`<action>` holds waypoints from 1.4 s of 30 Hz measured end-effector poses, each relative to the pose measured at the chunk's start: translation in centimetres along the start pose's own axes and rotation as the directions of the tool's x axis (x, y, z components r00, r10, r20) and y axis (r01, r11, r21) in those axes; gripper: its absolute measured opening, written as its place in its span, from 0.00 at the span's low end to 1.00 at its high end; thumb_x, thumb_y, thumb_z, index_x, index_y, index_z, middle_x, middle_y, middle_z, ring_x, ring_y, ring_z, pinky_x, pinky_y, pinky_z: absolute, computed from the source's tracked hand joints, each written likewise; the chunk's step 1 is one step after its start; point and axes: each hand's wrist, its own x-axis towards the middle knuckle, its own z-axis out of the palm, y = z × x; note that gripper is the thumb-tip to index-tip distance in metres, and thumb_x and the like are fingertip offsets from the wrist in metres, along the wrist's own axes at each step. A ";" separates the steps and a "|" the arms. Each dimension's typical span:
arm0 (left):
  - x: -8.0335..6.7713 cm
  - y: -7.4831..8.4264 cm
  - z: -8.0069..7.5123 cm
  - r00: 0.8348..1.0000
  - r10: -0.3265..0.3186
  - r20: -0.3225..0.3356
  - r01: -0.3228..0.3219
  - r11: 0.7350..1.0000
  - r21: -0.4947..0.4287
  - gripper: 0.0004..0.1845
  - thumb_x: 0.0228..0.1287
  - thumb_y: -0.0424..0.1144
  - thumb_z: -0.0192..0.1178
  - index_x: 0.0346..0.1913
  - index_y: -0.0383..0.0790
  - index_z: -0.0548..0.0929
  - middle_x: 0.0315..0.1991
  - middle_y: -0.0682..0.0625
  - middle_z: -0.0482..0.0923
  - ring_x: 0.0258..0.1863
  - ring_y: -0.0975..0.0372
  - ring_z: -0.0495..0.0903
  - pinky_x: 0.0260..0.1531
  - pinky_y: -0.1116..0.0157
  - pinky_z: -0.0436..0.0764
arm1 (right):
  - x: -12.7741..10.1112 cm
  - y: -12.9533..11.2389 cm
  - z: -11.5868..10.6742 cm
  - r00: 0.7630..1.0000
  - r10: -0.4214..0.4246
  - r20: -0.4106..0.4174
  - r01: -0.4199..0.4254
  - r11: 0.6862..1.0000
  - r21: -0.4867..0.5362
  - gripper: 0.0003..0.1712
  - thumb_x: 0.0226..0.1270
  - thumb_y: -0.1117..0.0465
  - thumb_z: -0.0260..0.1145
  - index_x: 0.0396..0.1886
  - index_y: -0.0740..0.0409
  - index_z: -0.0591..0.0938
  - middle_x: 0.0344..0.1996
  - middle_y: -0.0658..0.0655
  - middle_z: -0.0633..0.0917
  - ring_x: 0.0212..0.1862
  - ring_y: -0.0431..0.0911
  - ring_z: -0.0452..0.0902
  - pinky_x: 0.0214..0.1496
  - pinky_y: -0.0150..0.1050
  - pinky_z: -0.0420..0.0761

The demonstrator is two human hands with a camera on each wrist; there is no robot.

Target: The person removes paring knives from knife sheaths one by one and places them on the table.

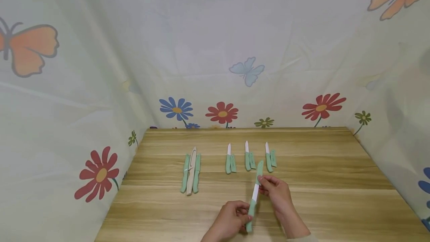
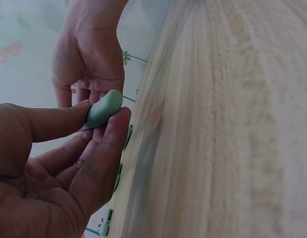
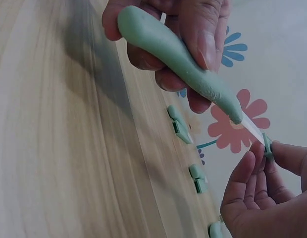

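My left hand (image 1: 229, 216) grips the green handle of a paring knife (image 1: 252, 209) between thumb and fingers, near the front of the table. Part of its white blade shows, with the tip end inside a green sheath (image 1: 260, 169). The thumb and fingers of my right hand (image 1: 278, 194) pinch that sheath. In the left wrist view the handle's rounded end (image 2: 105, 109) points at the camera and hides the blade. From the right wrist, the whole curved handle (image 3: 178, 62) is visible, held above the table.
Behind my hands lie three unsheathed green knives (image 1: 228, 163), (image 1: 248, 161), (image 1: 268, 161), each with a sheath beside it. To the left, a beige knife (image 1: 190, 178) lies between two green ones (image 1: 185, 176), (image 1: 197, 174). Flowered curtains (image 1: 215, 47) surround the wooden table (image 1: 151, 212).
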 end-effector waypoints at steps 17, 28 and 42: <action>-0.2 -0.5 0.1 1.000 0.007 -0.015 -0.007 0.999 -0.038 0.11 0.64 0.26 0.68 0.49 0.34 0.86 0.34 0.50 0.81 0.27 0.63 0.83 0.25 0.65 0.88 | 0.1 -0.1 -0.9 1.000 0.012 0.016 -0.014 0.992 0.127 0.13 0.77 0.61 0.65 0.52 0.66 0.79 0.32 0.50 0.89 0.34 0.41 0.89 0.43 0.36 0.90; 0.2 -0.5 -0.4 0.998 0.022 -0.055 -0.026 0.998 -0.066 0.13 0.65 0.28 0.68 0.52 0.35 0.85 0.37 0.50 0.81 0.31 0.62 0.82 0.27 0.65 0.88 | -0.5 0.9 -0.1 0.999 0.014 0.053 -0.020 0.994 0.106 0.10 0.73 0.66 0.67 0.47 0.68 0.80 0.33 0.55 0.90 0.35 0.46 0.90 0.44 0.40 0.90; 0.4 -0.7 -0.7 0.996 0.030 -0.088 -0.037 0.996 -0.081 0.14 0.66 0.28 0.67 0.53 0.33 0.85 0.38 0.49 0.81 0.32 0.63 0.83 0.29 0.64 0.89 | -1.4 1.9 0.8 0.993 0.010 0.118 -0.014 0.999 0.034 0.08 0.72 0.67 0.66 0.45 0.70 0.82 0.30 0.53 0.88 0.34 0.44 0.88 0.42 0.41 0.90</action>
